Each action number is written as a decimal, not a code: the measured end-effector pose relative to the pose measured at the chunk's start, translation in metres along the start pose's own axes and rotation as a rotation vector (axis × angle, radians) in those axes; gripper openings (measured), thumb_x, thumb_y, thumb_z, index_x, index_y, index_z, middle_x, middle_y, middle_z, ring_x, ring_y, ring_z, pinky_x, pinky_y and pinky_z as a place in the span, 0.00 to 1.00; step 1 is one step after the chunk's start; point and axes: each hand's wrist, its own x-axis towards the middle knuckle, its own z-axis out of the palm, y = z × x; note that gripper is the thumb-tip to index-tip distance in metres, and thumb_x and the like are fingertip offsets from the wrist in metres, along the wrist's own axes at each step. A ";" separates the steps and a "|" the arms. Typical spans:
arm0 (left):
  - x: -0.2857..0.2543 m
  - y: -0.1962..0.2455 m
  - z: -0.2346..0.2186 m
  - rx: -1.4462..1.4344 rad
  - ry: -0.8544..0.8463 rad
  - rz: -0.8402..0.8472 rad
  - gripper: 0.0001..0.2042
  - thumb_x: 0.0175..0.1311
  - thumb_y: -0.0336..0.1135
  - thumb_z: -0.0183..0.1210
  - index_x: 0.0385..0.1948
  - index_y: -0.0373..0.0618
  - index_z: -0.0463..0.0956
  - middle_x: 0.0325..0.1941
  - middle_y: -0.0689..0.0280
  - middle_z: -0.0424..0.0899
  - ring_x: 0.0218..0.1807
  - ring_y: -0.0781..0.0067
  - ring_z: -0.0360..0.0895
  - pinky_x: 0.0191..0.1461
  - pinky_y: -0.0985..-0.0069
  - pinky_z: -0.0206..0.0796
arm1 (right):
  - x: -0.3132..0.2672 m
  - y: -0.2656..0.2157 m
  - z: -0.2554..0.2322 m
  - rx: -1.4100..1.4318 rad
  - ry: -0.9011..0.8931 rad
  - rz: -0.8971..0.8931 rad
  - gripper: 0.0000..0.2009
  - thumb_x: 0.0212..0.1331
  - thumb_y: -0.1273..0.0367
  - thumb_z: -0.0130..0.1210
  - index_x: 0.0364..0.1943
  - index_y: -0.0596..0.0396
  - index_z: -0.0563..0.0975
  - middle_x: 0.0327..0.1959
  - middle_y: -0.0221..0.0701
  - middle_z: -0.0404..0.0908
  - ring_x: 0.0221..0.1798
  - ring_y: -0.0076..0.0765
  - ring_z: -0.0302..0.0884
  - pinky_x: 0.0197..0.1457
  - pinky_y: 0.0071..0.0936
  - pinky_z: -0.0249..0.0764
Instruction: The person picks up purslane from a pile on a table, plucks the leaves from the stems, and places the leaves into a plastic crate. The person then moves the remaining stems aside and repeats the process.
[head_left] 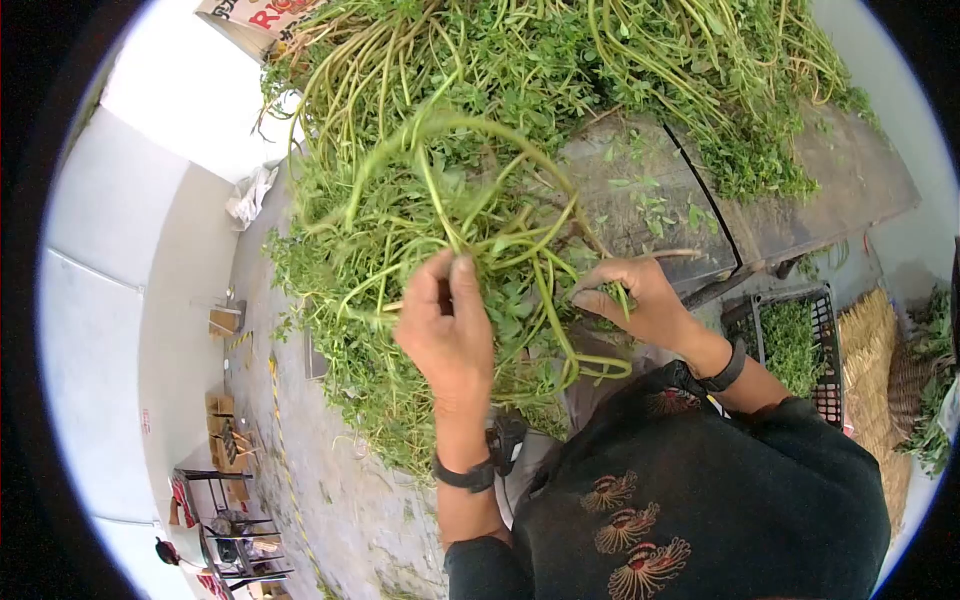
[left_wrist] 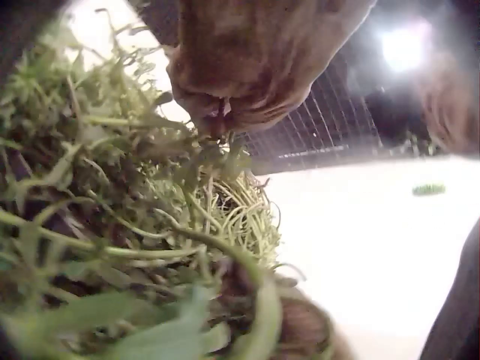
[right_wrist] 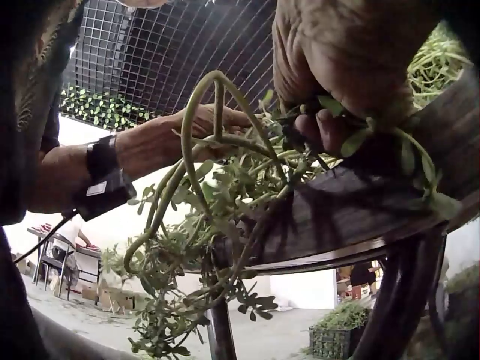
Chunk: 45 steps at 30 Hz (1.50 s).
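Note:
My left hand [head_left: 445, 325] pinches a tangled bunch of long, thick purslane stems [head_left: 432, 190] between thumb and fingertips, above the near part of the leafy heap. The bunch arches up and loops over toward the right; in the right wrist view the stems [right_wrist: 196, 112] bend and hang leaves below table height. To its right, my right hand [head_left: 645, 300] has thumb and fingers curled round short leafy purslane tips [head_left: 623, 297]. Small leaves [right_wrist: 424, 165] stick out beneath that hand in the right wrist view. In the left wrist view, purslane [left_wrist: 135, 225] fills the left side below the hand.
A large purslane heap [head_left: 520, 80] covers the far side of the table [head_left: 850, 190], whose bare wood carries scattered leaves. At right on the floor stands a black crate [head_left: 830, 370] of greens beside a straw mat [head_left: 870, 340]. Another person [head_left: 185, 540] sits far left.

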 end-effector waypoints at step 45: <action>0.005 0.018 -0.011 -0.822 -0.495 -0.620 0.16 0.66 0.37 0.51 0.43 0.30 0.73 0.25 0.61 0.81 0.13 0.86 0.65 0.11 0.90 0.52 | 0.017 -0.031 0.045 0.522 -0.019 0.043 0.11 0.60 0.64 0.55 0.35 0.60 0.77 0.20 0.18 0.67 0.26 0.11 0.60 0.24 0.15 0.58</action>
